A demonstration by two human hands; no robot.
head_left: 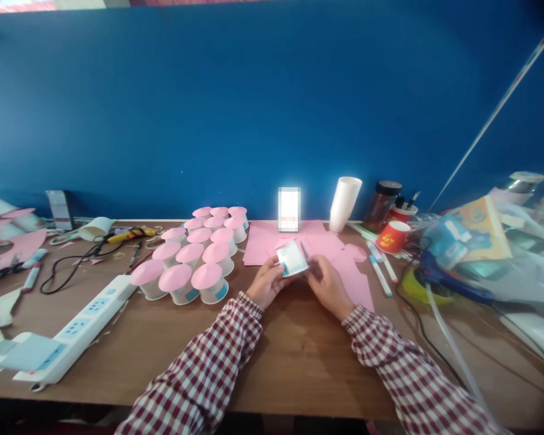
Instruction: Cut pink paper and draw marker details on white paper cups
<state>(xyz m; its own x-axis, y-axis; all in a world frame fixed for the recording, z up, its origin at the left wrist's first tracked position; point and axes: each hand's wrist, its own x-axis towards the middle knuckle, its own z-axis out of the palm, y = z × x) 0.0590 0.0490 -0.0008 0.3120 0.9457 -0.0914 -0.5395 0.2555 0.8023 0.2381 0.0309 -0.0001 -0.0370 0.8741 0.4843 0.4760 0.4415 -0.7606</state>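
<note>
In front of me a small white paper cup (292, 258) with blue print is held tilted above the table. My left hand (267, 282) is closed around its left side, thumb at the front. At the cup's right side is my right hand (329, 284), its fingers bent together. A thin dark thing (304, 249) shows by those fingertips; I cannot make out what it is. Pink paper sheets (265, 241) lie behind and under the cup. To the left stand rows of upturned paper cups topped with shallow pink paper cones (207, 275).
A stack of white paper cups (344, 205) leans at the back. Right of it are a dark jar (381, 204), a red paper cup (393, 237), markers (379, 275) and a blue glue gun (453, 284) with its cord. On the left lies a white power strip (86, 326).
</note>
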